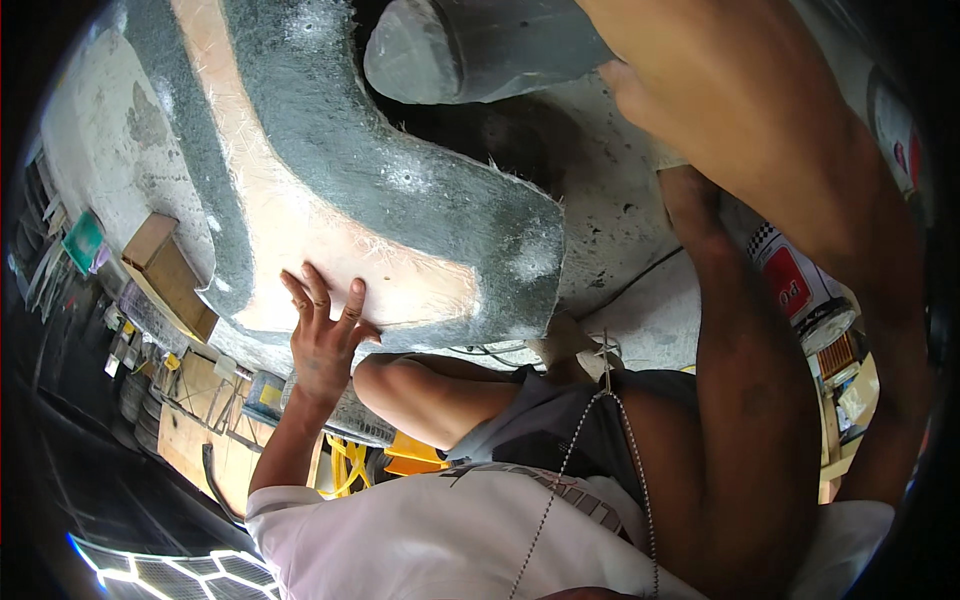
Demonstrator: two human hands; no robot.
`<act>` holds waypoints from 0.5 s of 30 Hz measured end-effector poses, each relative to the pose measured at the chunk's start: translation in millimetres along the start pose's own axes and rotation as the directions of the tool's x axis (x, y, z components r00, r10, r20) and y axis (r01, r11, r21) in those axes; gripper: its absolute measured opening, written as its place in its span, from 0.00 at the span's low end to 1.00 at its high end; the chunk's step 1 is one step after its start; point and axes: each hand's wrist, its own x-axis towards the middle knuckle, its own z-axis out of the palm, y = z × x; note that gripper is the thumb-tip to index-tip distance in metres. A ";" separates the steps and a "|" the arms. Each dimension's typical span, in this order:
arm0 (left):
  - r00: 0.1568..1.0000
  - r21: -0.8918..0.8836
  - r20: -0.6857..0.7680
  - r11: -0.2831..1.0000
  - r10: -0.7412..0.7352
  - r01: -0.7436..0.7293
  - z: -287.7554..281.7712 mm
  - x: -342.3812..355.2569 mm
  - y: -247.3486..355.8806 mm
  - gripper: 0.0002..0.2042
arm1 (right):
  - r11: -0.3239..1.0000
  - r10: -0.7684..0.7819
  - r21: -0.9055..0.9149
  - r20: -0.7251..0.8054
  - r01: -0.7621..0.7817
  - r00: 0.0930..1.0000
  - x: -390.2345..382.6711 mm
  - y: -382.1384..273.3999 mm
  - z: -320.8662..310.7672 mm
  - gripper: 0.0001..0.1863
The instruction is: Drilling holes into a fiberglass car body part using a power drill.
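My left hand (325, 335) rests on a large curved panel (400, 200) with its fingers spread apart. The panel has a dark grey coating with white dusty spots. A bare, pale fibrous strip (265, 195) runs down it and widens at the lower end, and my left fingertips touch that wide part. Loose fibres stick out along the cut edges. My right arm reaches across the upper right, and my right hand (655, 60) is partly cut off by the top edge. Its fingers are hidden, so any hold cannot be made out. Beside it lies a grey cylinder (530, 45) with a paler rounded end.
A red and white can (795, 285) stands on the concrete floor (620, 215) right of my leg. At left are a wooden box (165, 275), a teal container (83, 238) and assorted clutter. Yellow items (410, 455) lie behind my left knee. A beaded chain (570, 440) hangs before me.
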 end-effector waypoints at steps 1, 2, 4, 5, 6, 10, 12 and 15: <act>1.000 0.009 0.007 1.000 -0.010 0.010 -1.4 -2.7 -0.4 0.55 | 0.999 -0.029 -0.014 -0.015 0.028 0.999 1.8 2.1 3.5 0.10; 1.000 0.016 0.009 1.000 -0.017 0.017 -2.6 -5.1 -0.9 0.55 | 0.998 -0.058 -0.028 -0.031 0.057 0.998 3.4 4.5 7.2 0.10; 1.000 0.018 0.008 1.000 -0.022 0.022 -3.9 -7.7 -1.1 0.56 | 0.992 -0.104 -0.072 -0.054 0.100 0.993 6.5 6.4 9.9 0.10; 0.999 -0.004 0.019 0.999 -0.047 0.047 -4.7 -8.9 -1.0 0.56 | 0.988 -0.125 -0.099 -0.061 0.119 0.990 8.4 5.7 9.6 0.09; 0.997 -0.025 0.029 0.997 -0.068 0.068 -4.3 -8.3 -0.4 0.56 | 0.983 -0.142 -0.130 -0.070 0.132 0.987 7.5 6.0 9.4 0.09; 1.000 -0.037 -0.004 0.999 -0.027 0.026 0.8 0.4 -0.4 0.56 | 0.945 -0.206 -0.277 -0.091 0.174 0.974 -1.1 2.2 2.0 0.09; 1.000 0.001 -0.008 1.000 0.029 -0.029 2.0 2.5 -0.1 0.54 | 0.947 -0.132 -0.303 -0.048 0.111 0.990 -2.3 -1.7 1.1 0.09; 1.000 0.031 0.028 1.000 -0.002 0.001 -1.3 -4.3 -1.8 0.53 | 0.944 -0.101 -0.318 -0.042 0.083 0.994 4.0 2.8 8.7 0.08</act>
